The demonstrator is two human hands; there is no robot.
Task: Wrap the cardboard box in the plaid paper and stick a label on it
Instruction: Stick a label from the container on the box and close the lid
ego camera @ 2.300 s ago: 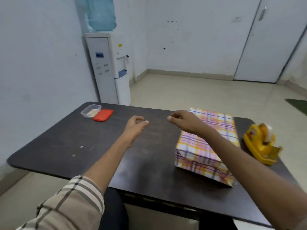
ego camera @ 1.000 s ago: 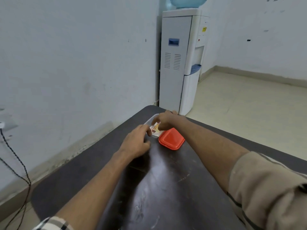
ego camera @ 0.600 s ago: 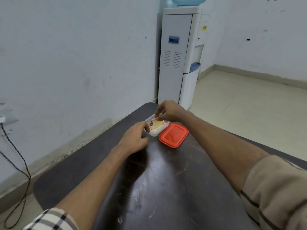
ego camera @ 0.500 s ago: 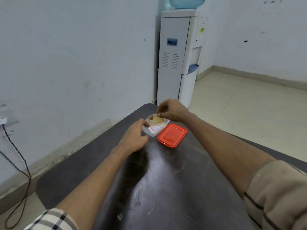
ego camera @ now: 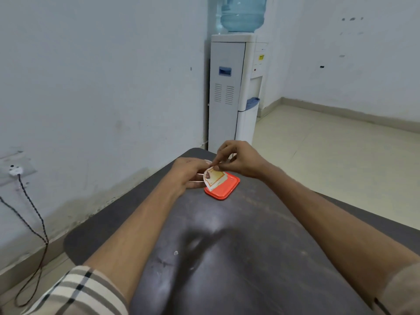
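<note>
A dark table (ego camera: 238, 246) fills the lower view, with a white water dispenser (ego camera: 227, 98) standing against the wall beyond its far corner. Both forearms reach to that corner. The left hand (ego camera: 186, 173) lies over a clear container (ego camera: 197, 181) with its fingers bent, hiding most of it, and I cannot tell whether they grip. The right hand (ego camera: 241, 161) pinches the top edge of the label (ego camera: 214, 178) between thumb and fingertips. The label hangs between the hands, just over a red lid (ego camera: 225, 189) that lies flat beside the container.
</note>
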